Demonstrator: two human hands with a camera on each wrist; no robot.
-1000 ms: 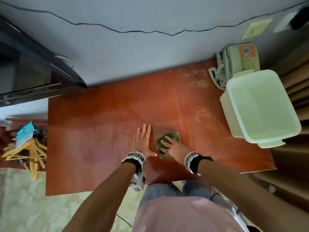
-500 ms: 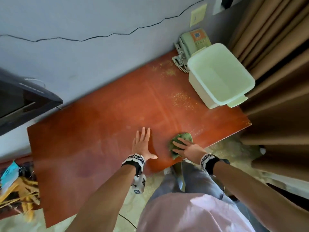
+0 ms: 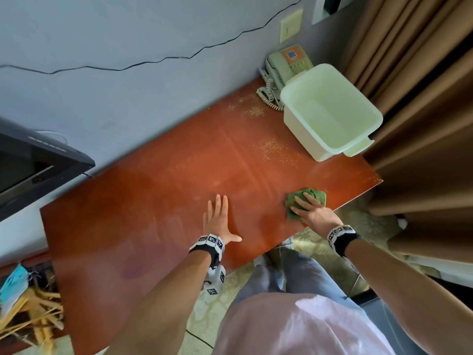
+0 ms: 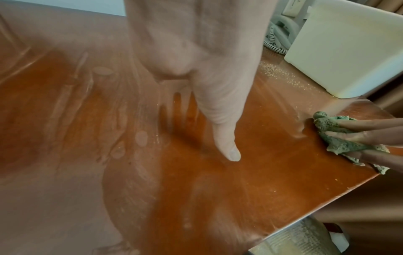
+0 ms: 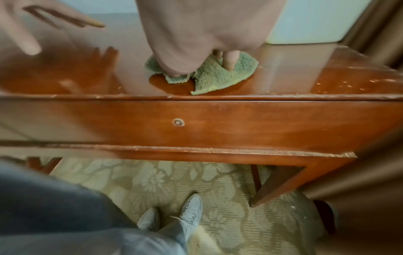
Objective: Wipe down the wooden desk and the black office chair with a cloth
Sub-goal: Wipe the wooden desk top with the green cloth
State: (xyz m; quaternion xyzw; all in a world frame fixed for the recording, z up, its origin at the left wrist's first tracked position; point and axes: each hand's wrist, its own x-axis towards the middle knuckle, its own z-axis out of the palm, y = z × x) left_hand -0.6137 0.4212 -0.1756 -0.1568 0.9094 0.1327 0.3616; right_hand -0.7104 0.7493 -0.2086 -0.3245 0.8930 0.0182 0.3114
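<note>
The red-brown wooden desk (image 3: pixel 153 201) fills the middle of the head view. A crumpled green cloth (image 3: pixel 316 196) lies on it near the front right corner. My right hand (image 3: pixel 307 208) presses down on the cloth with spread fingers. The right wrist view shows the same cloth (image 5: pixel 218 74) bunched under the fingers (image 5: pixel 230 60), just behind the desk's front edge. My left hand (image 3: pixel 217 216) lies flat on the desk to the left of the cloth, fingers straight and thumb out. Streaks and smears mark the desk top (image 4: pixel 109 120). No black office chair is in view.
A pale green plastic tub (image 3: pixel 330 111) and a telephone (image 3: pixel 286 65) stand at the desk's back right corner. Yellowish crumbs (image 3: pixel 273 149) lie in front of them. Brown curtains (image 3: pixel 422 124) hang close on the right. A dark screen (image 3: pixel 33 162) sits at the left.
My right hand has slid the cloth to the right along the front edge, toward the desk's right corner. The left hand has stayed flat in place. The head view has turned.
</note>
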